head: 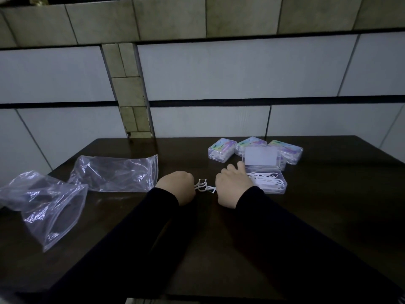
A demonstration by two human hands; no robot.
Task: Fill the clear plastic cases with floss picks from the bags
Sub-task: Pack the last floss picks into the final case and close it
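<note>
Left hand fisted around thin white plastic floss picks; right hand curled beside open clear plastic case, its fingertips hidden. Colourful lid labels too blurred to read.

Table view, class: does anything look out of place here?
Yes. A few floss picks lie loose on the table between the hands, outside the open case. Both bags lie crumpled, seemingly empty.

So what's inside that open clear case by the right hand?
The open case holds a loose heap of white floss picks, with its lid standing up behind. The right hand covers the case's left end, so that part stays hidden.
</note>
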